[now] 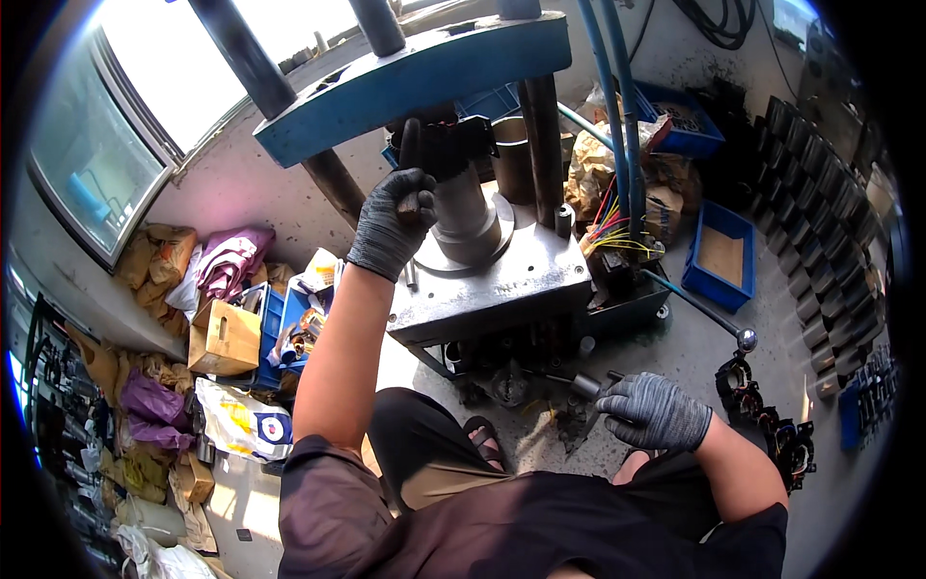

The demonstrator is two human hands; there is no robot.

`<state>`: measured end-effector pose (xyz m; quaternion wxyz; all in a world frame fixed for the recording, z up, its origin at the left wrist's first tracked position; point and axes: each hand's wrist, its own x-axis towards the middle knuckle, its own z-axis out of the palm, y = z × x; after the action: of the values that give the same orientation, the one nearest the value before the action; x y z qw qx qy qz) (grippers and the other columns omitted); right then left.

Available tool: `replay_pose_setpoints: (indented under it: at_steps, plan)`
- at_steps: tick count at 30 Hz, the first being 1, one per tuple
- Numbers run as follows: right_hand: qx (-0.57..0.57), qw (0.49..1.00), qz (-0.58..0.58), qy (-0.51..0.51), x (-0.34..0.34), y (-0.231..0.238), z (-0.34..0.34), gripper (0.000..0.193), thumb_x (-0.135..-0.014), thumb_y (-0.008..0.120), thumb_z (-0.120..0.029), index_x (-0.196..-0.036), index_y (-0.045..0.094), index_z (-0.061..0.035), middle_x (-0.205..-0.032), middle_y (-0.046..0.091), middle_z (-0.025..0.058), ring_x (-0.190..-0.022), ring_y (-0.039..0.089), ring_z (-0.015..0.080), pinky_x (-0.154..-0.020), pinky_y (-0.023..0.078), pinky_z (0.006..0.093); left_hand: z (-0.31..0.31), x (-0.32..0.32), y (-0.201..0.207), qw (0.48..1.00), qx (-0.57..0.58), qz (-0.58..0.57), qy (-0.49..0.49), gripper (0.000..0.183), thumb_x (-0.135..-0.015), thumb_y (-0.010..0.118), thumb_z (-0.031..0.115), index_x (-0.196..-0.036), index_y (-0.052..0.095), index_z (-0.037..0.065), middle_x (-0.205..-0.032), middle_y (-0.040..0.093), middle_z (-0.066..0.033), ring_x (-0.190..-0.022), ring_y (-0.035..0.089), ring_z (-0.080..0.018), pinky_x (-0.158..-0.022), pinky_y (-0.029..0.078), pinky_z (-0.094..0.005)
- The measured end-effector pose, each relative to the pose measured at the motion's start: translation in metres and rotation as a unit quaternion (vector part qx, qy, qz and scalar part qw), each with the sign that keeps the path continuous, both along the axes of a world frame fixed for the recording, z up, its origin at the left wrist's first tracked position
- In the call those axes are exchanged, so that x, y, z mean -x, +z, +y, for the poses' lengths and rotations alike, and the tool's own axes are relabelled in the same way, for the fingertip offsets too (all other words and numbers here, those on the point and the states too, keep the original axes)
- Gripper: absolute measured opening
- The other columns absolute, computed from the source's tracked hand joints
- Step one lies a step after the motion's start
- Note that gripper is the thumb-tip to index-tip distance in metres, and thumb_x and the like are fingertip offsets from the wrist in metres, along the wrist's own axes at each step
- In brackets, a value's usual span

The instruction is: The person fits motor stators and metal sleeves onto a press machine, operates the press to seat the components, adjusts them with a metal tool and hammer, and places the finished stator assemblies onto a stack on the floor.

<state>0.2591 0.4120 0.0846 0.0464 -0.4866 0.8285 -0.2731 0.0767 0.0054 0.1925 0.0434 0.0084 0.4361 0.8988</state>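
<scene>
My left hand, in a dark grey knit glove, is closed around a dark bar that stands upright out of the fist. It is just left of a stepped grey metal cylinder with a wide round flange, which stands on the steel bed of a press. A black part sits on top of that cylinder, under the blue crossbeam. My right hand, also gloved, has its fingers curled at the end of a lever with a grey cylindrical grip, low in front of the press.
Dark posts carry the crossbeam. A ball-ended lever juts out at right, near coloured wires and a blue crate. Stacked metal cylinders line the right side. Wound coil parts lie near my right arm; boxes and bags fill the left.
</scene>
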Motion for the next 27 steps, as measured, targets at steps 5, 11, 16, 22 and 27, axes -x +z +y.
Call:
replay_pose_setpoints:
  at_steps: [5,11,16,22,27]
  plan:
    - [-0.001,1.0,0.003,0.002,0.0,0.0,0.0,0.028,-0.084,0.072,-0.015,-0.11,0.068,-0.0036,-0.097,0.069,0.0173,-0.09,0.066,0.039,-0.08,0.055,0.0476,-0.001,-0.004,0.008,1.0,0.016,-0.01,-0.005,0.013,-0.093,0.069,0.013,-0.101,0.065,0.003,-0.087,0.069,-0.0085,-0.068,0.066,-0.0151,-0.057,0.053,-0.0262]
    - [0.001,1.0,0.009,0.009,0.0,-0.003,-0.002,0.028,-0.084,0.072,-0.015,-0.109,0.068,-0.0037,-0.093,0.067,0.0171,-0.086,0.065,0.0392,-0.075,0.054,0.0483,0.011,-0.005,0.001,0.996,0.069,0.005,0.049,0.013,-0.092,0.071,0.014,-0.101,0.067,0.006,-0.086,0.068,-0.0071,-0.07,0.067,-0.0167,-0.056,0.052,-0.0262]
    - [0.014,1.0,0.004,0.008,0.004,-0.003,-0.01,0.02,-0.09,0.066,-0.019,-0.105,0.066,-0.0049,-0.089,0.064,0.0162,-0.086,0.064,0.0376,-0.077,0.053,0.0488,0.032,-0.021,-0.012,0.986,0.117,0.081,0.09,0.013,-0.093,0.068,0.016,-0.101,0.065,0.006,-0.086,0.069,-0.0059,-0.07,0.067,-0.0164,-0.06,0.054,-0.0289]
    - [0.095,0.995,-0.016,-0.032,0.003,-0.005,-0.016,0.023,-0.09,0.071,-0.016,-0.108,0.068,-0.0024,-0.098,0.069,0.0163,-0.092,0.068,0.0378,-0.081,0.057,0.0428,0.051,-0.093,-0.016,0.97,0.198,0.112,0.081,0.034,-0.09,0.067,0.017,-0.119,0.055,0.004,-0.087,0.065,-0.0068,-0.063,0.064,-0.0144,-0.052,0.052,-0.0264]
    - [0.24,0.944,-0.17,-0.149,0.017,-0.013,-0.007,0.03,-0.095,0.07,-0.019,-0.119,0.067,-0.0009,-0.107,0.071,0.0126,-0.088,0.071,0.0229,-0.074,0.057,0.0341,0.04,-0.184,-0.011,0.979,0.198,0.025,-0.04,0.065,-0.082,0.073,0.018,-0.141,0.048,0.005,-0.085,0.064,-0.0098,-0.058,0.062,-0.0144,-0.049,0.049,-0.0251]
